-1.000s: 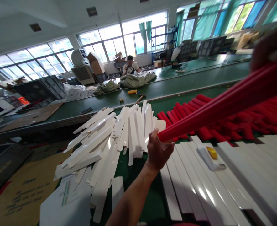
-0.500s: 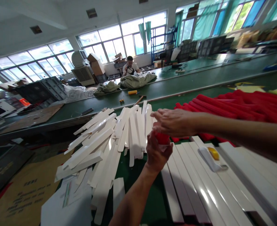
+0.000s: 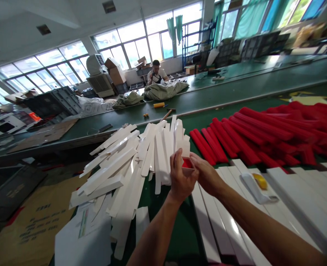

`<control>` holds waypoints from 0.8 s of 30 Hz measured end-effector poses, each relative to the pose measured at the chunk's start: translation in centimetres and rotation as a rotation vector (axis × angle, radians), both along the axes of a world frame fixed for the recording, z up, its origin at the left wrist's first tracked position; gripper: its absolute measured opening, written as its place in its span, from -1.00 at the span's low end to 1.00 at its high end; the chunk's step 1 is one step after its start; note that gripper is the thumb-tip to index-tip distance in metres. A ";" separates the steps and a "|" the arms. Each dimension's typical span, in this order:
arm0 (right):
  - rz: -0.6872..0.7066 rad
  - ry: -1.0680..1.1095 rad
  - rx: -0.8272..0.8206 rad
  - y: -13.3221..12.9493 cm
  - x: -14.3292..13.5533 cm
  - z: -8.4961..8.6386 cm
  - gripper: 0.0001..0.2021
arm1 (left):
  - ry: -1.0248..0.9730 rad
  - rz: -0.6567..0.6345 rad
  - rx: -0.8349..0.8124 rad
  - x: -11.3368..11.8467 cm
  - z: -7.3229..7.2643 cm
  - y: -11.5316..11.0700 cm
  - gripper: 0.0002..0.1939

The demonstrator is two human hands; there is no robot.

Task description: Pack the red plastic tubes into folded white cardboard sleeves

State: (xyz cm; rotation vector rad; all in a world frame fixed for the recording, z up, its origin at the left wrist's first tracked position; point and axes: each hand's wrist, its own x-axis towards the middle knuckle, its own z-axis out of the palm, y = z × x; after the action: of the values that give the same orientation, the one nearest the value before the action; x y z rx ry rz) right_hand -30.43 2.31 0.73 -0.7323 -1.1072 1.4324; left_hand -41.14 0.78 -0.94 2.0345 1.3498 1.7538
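In front of me a narrow white carton (image 3: 184, 148) is held end-up, its top flap raised. Something red (image 3: 188, 163) shows inside its open end. My left hand (image 3: 180, 181) is closed around the carton's near side, thumb across the front. From the right, my right hand (image 3: 207, 174) grips the carton's edge with its fingers bent; the fingertips are partly hidden. Beyond and left of my hands lies a loose pile of flat white cartons (image 3: 116, 159). Long red sleeved rods (image 3: 252, 129) are heaped to the right.
Long white cartons (image 3: 221, 210) lie side by side at the right, with a white object bearing a yellow piece (image 3: 260, 181) on top. A printed brown sheet (image 3: 41, 221) is at lower left. Across the green bench (image 3: 208, 101), a person (image 3: 156, 75) sits behind sacks.
My right hand has come down from above the red thing to the carton's right side. The red thing now sits lower inside the carton, and the raised flap shows.
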 end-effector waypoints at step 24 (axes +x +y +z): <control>-0.338 0.229 0.165 2.8 -3.2 -1.4 -0.75 | -0.282 -0.175 -0.106 -1.5 1.3 1.2 -0.56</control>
State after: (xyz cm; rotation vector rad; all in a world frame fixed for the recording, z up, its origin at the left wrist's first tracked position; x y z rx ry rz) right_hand -33.61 5.10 -0.63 -0.5890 -0.8653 1.0933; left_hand -42.60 1.98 0.38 1.7157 1.1193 1.7700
